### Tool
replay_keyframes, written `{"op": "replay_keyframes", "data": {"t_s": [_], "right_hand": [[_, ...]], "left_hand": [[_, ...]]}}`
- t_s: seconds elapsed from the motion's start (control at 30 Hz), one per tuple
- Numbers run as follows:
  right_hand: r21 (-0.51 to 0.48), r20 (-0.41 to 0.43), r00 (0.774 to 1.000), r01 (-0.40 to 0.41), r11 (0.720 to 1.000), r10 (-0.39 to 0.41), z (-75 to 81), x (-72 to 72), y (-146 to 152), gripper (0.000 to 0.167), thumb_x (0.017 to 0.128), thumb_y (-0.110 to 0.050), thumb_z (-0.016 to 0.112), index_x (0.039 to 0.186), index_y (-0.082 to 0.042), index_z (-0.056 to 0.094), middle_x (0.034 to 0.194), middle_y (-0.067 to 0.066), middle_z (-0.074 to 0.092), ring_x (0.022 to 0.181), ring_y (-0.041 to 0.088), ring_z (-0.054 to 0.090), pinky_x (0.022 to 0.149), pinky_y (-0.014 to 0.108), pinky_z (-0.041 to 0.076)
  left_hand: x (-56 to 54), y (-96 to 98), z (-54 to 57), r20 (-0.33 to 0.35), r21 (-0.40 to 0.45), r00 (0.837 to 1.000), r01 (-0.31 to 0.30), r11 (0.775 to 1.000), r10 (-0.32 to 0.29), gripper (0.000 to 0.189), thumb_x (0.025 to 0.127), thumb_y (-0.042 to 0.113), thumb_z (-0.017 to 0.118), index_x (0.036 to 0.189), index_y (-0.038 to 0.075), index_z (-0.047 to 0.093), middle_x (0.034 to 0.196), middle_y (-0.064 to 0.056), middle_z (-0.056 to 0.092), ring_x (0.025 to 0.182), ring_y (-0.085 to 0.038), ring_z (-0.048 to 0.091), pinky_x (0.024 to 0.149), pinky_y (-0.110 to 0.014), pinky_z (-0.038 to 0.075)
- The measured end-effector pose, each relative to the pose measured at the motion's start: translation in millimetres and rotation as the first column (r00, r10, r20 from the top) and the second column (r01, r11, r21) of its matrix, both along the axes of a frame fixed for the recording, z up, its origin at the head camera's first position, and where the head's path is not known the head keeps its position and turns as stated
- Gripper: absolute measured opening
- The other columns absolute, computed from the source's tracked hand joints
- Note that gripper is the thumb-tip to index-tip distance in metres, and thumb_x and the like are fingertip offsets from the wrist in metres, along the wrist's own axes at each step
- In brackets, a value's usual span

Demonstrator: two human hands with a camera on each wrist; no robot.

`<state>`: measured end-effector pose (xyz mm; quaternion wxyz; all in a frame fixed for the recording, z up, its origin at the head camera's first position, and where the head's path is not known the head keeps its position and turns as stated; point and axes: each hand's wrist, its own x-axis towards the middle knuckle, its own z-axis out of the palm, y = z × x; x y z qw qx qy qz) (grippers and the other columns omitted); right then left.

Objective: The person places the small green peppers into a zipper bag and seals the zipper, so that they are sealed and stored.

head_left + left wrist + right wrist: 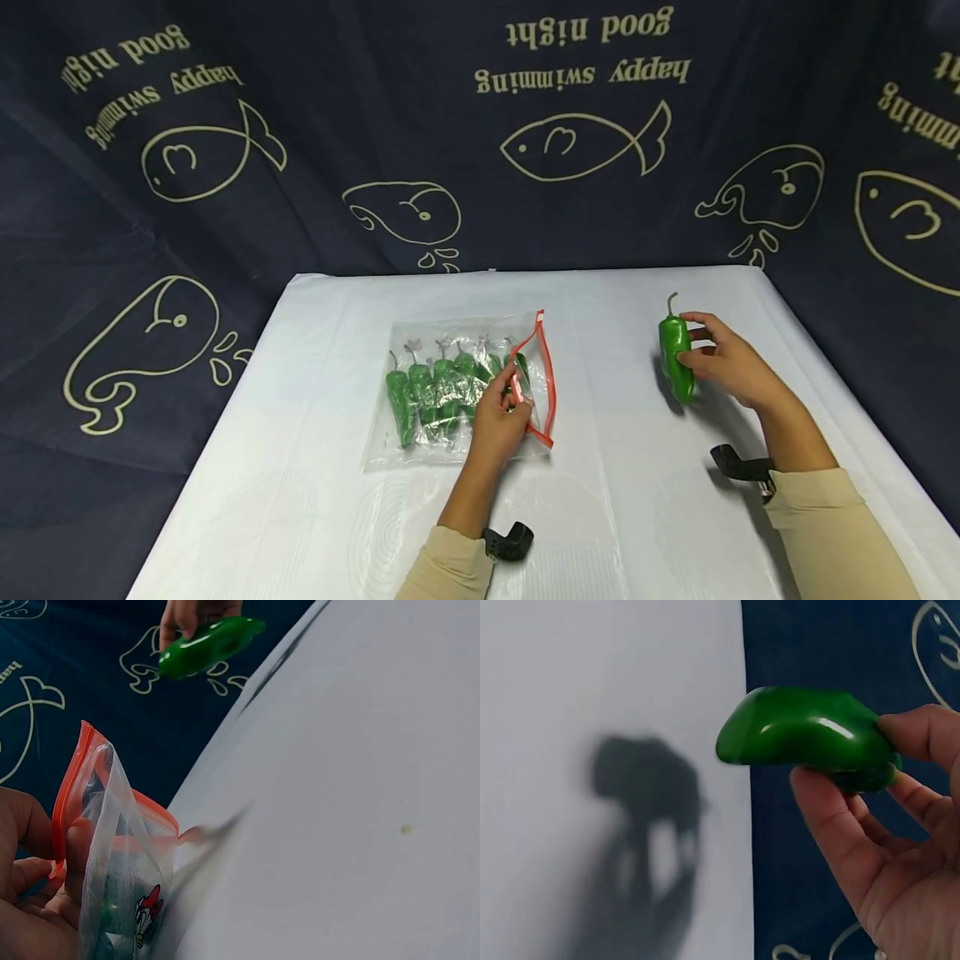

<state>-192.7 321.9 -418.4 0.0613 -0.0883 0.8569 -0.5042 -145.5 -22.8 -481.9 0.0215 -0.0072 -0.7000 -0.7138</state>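
Observation:
My left hand (498,423) pinches the near edge of a clear zip bag (550,375) by its red zip strip. The bag lies on the table with its mouth gaping to the right, and several green peppers (401,404) show through the plastic. In the left wrist view the two red edges stand apart, and a small cartoon print (148,911) marks the bag. Off to the right, my right hand (731,362) grips one green pepper (677,358) between thumb and fingers, its stem pointing away. The right wrist view shows this pepper (802,727) glossy and held above the surface.
A white cloth (300,400) covers the table. Behind it hangs a dark blue curtain (420,50) printed with fish, whales and lettering. Each wrist wears a black band mount, one of them a bent black piece (512,542) near the left sleeve.

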Motion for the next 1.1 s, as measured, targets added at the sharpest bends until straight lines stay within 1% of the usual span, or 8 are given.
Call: {"op": "replay_keyframes", "data": {"t_s": [0.07, 0.17, 0.33, 0.4, 0.47, 0.7, 0.9, 1.1], "right_hand": [[-0.034, 0.004, 1.000, -0.005, 0.999, 0.005, -2.9, -0.8, -10.2, 0.064, 0.096, -0.005, 0.058, 0.151, 0.002, 0.024, 0.134, 0.032, 0.038, 0.095, 0.006, 0.055, 0.071, 0.026, 0.056], [-0.056, 0.018, 1.000, -0.004, 0.998, 0.005, -6.9, -2.5, -25.4, 0.065, 0.095, -0.005, 0.059, 0.151, 0.001, 0.026, 0.132, 0.031, 0.039, 0.097, 0.014, 0.057, 0.071, 0.028, 0.057], [-0.055, 0.040, 0.999, 0.004, 0.998, -0.002, -12.3, -5.5, -51.0, 0.066, 0.093, -0.005, 0.061, 0.150, -0.001, 0.028, 0.131, 0.029, 0.042, 0.098, 0.025, 0.057, 0.072, 0.031, 0.058], [-0.056, 0.044, 0.999, 0.002, 0.998, 0.001, -14.9, -6.7, -60.7, 0.066, 0.092, -0.005, 0.061, 0.150, -0.001, 0.028, 0.131, 0.029, 0.042, 0.098, 0.026, 0.058, 0.072, 0.031, 0.058], [-0.062, 0.051, 0.999, -0.009, 0.998, 0.012, -16.8, -7.5, -70.5, 0.066, 0.092, -0.005, 0.062, 0.150, -0.002, 0.030, 0.130, 0.028, 0.043, 0.098, 0.027, 0.058, 0.072, 0.032, 0.058], [-0.053, 0.060, 0.992, -0.104, 0.993, 0.107, -18.4, -6.2, -106.5, 0.064, 0.091, -0.008, 0.065, 0.148, -0.006, 0.038, 0.127, 0.027, 0.049, 0.098, 0.031, 0.061, 0.072, 0.036, 0.058], [-0.067, 0.087, 0.980, -0.173, 0.983, 0.179, -18.3, -5.3, -128.5, 0.063, 0.089, -0.008, 0.067, 0.147, -0.005, 0.042, 0.125, 0.026, 0.053, 0.094, 0.028, 0.064, 0.070, 0.038, 0.058], [-0.042, 0.104, 0.965, -0.238, 0.970, 0.241, -22.2, -6.8, -143.5, 0.061, 0.088, -0.008, 0.067, 0.145, -0.007, 0.047, 0.118, 0.023, 0.057, 0.085, 0.024, 0.064, 0.067, 0.039, 0.056]], "left_hand": [[-0.1, 0.3, 0.5, 0.010, 0.004, 1.000, 0.004, 1.000, -0.004, 0.069, 0.083, -0.011, 0.062, 0.148, 0.007, 0.046, 0.138, -0.013, 0.057, 0.070, -0.007, 0.054, 0.048, -0.017, 0.042], [1.2, 0.7, 4.4, 0.017, 0.011, 1.000, 0.013, 1.000, -0.014, 0.069, 0.084, -0.012, 0.060, 0.149, 0.004, 0.044, 0.140, -0.018, 0.054, 0.071, -0.007, 0.054, 0.047, -0.017, 0.041], [10.2, -0.1, 25.8, 0.024, -0.002, 0.999, 0.025, 1.000, -0.025, 0.067, 0.084, -0.014, 0.058, 0.148, -0.002, 0.042, 0.138, -0.023, 0.053, 0.069, -0.008, 0.052, 0.047, -0.017, 0.040], [14.0, -0.7, 34.3, 0.021, -0.002, 0.999, 0.027, 1.000, -0.027, 0.067, 0.084, -0.014, 0.057, 0.148, -0.003, 0.042, 0.137, -0.024, 0.053, 0.068, -0.008, 0.051, 0.047, -0.016, 0.040], [16.3, -1.1, 39.1, 0.015, 0.002, 0.999, 0.029, 1.000, -0.029, 0.066, 0.083, -0.014, 0.057, 0.147, -0.004, 0.043, 0.137, -0.025, 0.053, 0.068, -0.008, 0.051, 0.047, -0.016, 0.040], [16.0, -1.7, 37.6, -0.005, 0.015, 0.999, 0.035, 0.999, -0.035, 0.066, 0.084, -0.014, 0.057, 0.147, -0.005, 0.042, 0.139, -0.026, 0.051, 0.072, -0.010, 0.053, 0.048, -0.016, 0.040], [16.2, -1.8, 37.3, -0.006, 0.008, 0.999, 0.033, 0.999, -0.033, 0.065, 0.084, -0.014, 0.058, 0.147, -0.006, 0.042, 0.139, -0.025, 0.052, 0.071, -0.010, 0.054, 0.048, -0.016, 0.041], [15.5, -2.2, 37.4, -0.014, 0.008, 0.999, 0.039, 0.999, -0.039, 0.065, 0.084, -0.013, 0.058, 0.146, -0.006, 0.042, 0.138, -0.027, 0.052, 0.076, -0.011, 0.057, 0.051, -0.016, 0.043]]}}
